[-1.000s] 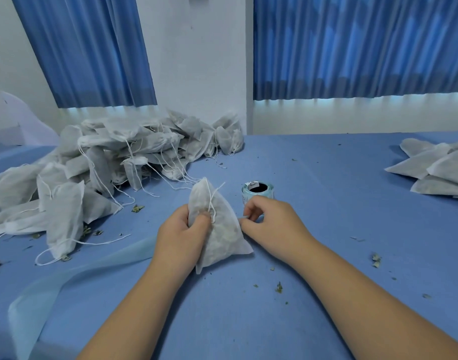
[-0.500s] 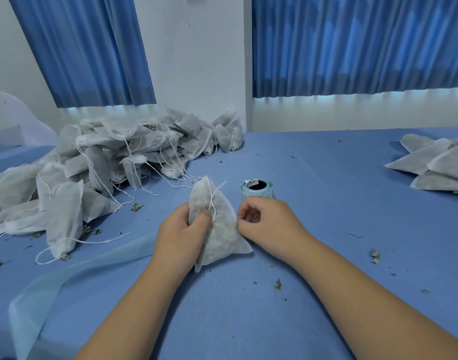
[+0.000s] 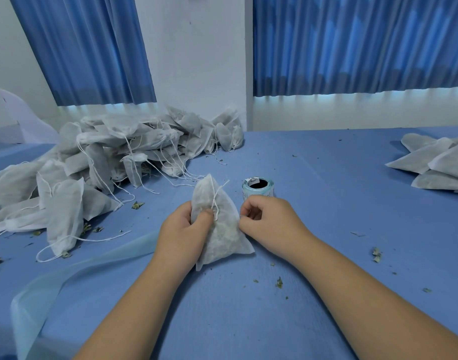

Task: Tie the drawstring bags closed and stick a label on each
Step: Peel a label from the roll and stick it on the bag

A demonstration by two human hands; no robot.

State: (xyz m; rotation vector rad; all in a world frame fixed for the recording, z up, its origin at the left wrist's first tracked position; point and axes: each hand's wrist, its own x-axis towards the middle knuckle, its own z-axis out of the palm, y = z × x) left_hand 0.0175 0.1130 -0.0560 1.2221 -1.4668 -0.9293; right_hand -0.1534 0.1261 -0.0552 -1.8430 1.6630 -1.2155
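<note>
A drawstring bag (image 3: 222, 235) is being gripped by the left hand (image 3: 181, 235) at mid-table (image 3: 326, 216), thumb pressed on its front beside the loose cord (image 3: 214, 203). The right hand (image 3: 272, 223) is being held curled just beside the bag's rt edge. Whether a label is pinched in its fingertips can't be told.

Probable risks: a small sticker could be folded on itself or stuck crooked, since the bag is soft, lumpy and fuzzy non-woven fabric. The thin cord could be trapped under it.

The bag is whitish, semi-sheer and triangular, w/ dried herb inside. A pale blue label roll (image 3: 261, 193), cylindrical, is standing just behind the hands. Untied bags (image 3: 106, 157) are heaped at left.
</note>
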